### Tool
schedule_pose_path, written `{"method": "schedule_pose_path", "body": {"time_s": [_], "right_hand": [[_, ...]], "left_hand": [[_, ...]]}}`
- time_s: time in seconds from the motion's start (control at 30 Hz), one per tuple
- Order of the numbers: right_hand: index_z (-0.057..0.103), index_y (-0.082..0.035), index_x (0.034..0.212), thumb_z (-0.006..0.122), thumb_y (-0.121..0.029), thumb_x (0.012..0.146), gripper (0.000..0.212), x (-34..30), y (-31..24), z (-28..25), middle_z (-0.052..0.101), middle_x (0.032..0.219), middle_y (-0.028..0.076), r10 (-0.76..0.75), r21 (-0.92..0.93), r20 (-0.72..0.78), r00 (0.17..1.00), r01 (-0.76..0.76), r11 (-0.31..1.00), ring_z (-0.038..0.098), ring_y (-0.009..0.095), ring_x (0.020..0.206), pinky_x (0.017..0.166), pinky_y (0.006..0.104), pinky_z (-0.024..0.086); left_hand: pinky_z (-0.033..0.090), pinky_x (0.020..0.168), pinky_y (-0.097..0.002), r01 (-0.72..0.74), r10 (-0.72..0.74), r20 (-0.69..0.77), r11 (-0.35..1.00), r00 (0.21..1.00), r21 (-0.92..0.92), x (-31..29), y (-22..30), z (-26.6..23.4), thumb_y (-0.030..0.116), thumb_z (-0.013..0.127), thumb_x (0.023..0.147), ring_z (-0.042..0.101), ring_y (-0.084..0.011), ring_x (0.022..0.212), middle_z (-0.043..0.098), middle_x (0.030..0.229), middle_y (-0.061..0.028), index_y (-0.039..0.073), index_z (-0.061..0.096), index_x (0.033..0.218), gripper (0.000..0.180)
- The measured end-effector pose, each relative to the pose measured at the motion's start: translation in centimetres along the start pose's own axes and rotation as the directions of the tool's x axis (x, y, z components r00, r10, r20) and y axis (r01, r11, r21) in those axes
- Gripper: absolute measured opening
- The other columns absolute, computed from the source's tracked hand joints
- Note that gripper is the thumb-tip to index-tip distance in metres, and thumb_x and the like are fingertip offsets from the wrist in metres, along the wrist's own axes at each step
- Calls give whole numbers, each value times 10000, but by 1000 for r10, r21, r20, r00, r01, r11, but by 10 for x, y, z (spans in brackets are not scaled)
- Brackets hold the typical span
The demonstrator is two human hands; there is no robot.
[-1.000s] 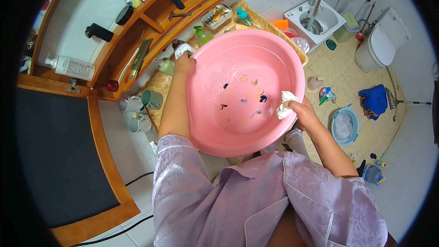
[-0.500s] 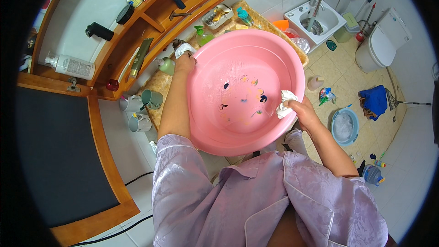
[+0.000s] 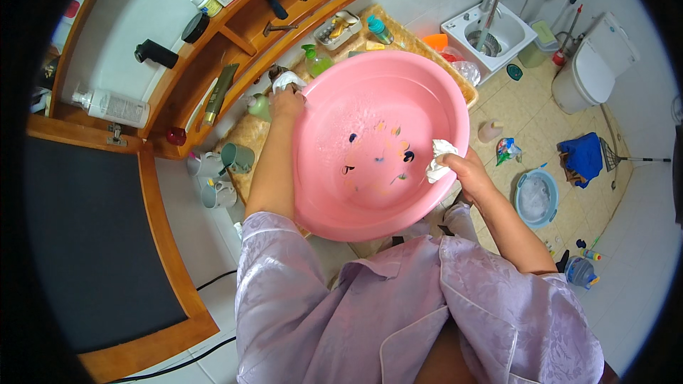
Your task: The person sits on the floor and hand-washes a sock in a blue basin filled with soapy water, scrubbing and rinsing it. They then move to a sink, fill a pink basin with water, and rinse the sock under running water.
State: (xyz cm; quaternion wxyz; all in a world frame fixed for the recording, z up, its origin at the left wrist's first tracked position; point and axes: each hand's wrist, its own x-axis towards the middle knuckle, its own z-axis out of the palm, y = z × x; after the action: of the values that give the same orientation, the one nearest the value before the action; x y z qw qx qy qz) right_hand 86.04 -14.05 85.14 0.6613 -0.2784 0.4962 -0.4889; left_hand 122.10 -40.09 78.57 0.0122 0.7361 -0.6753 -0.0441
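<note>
A large round pink basin with small coloured pictures on its bottom spans the space in front of me, a little shallow water or wet shine inside. My left hand is closed at its left rim, its fingertips partly hidden. Just beyond those fingers shows a white crumpled thing, too covered to name. At the right rim my right hand is closed, thumb on top, pressing a bunched white cloth against the basin's edge. The cloth hangs partly inside the wall.
Under the basin runs a brown stone-patterned counter with a green pump bottle and a soap tray. Cups stand left, below a wooden shelf. Right are a white sink, a toilet and a blue bucket.
The basin has shifted slightly, its far rim coming a bit nearer and its right rim moving a little left. Both hands keep their holds, the right one moving with the cloth.
</note>
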Motion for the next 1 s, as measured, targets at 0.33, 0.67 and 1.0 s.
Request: {"method": "schedule_pose_path", "body": {"time_s": [0.33,0.67,1.0], "right_hand": [[526,27,1007,584,-71,713,315,3,-1,-1,599,841,85,-14,2,25,1000,14,1000,594,171,750,698,293,470],[537,29,986,570,-80,714,295,5,-5,5,600,834,89,-36,-10,20,999,36,999,591,177,762,712,298,460],[529,35,1004,565,-67,722,301,5,-3,3,602,835,96,-26,-4,27,999,26,1000,597,182,750,702,298,470]], "left_hand": [[422,897,-413,67,-44,-243,994,969,88,-17,8,-45,259,590,785,428,-350,1169,365,1299,-203,-24,324,1295,642],[476,826,-400,81,-75,-40,980,996,182,-14,2,-53,270,554,792,554,-337,1041,263,1402,-202,-38,484,1190,507],[482,821,-371,79,-83,7,975,997,207,-24,4,-57,257,538,776,581,-315,1014,209,1443,-180,-18,617,1050,397]]}}
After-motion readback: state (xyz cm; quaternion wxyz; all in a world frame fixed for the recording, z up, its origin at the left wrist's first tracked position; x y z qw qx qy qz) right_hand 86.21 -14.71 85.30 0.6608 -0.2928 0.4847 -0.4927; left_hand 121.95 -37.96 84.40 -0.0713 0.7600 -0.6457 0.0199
